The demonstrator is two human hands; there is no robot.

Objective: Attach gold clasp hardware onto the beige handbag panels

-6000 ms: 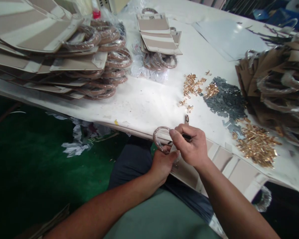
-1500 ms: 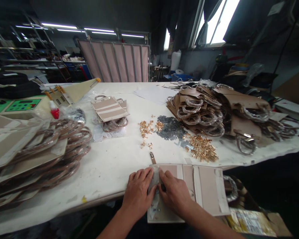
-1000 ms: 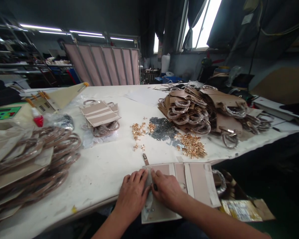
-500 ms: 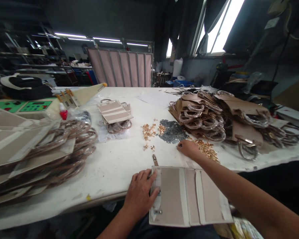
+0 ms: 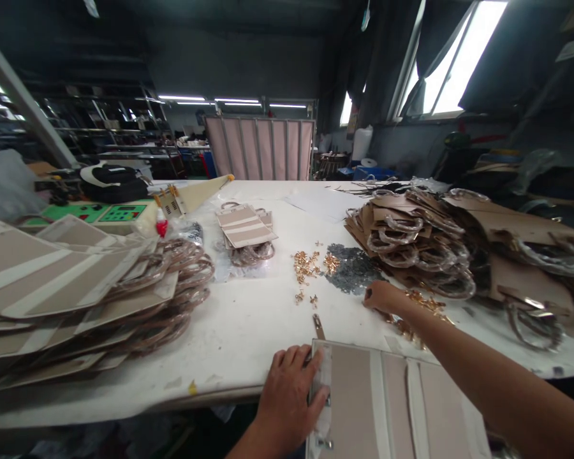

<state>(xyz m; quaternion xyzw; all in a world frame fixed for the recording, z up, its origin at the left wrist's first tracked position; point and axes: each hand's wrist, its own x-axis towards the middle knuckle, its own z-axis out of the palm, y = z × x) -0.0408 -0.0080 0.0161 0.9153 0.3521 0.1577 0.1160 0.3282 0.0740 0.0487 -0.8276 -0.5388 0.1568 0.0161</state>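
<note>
My left hand (image 5: 291, 400) lies flat at the near edge of the white table (image 5: 242, 331). The fingers are stretched out and press on the left edge of the bag panel (image 5: 363, 408); the hand clasps nothing. The panel is beige with pale strips, lies flat in front of me and hangs partly over the table's near edge.

My right hand (image 5: 382, 296) is out across the table, well apart from the left, with my forearm passing over the panel's far right corner. The fingers are curled in and there is a dark speck at the tips. I cannot tell whether they pinch anything. The hand sits at the near left end of the gold fittings (image 5: 423, 305), touching or just beside them. The grey metal scraps (image 5: 354, 274) are just beyond it.

- A small metal tab (image 5: 318, 326) is just past the panel's far left corner.
- A smaller scatter of gold clips (image 5: 309, 264) is left of the grey scraps.
- Left: a tall stack of finished bags (image 5: 52, 280) with ring handles (image 5: 186, 268) facing right.
- Far centre: a short stack of bags (image 5: 246, 226).
- Right: a heap of brown pieces (image 5: 435, 236) with wrapped handles.
- Far left: a red-capped bottle (image 5: 161, 226) beside a green control panel (image 5: 100, 213).
</note>
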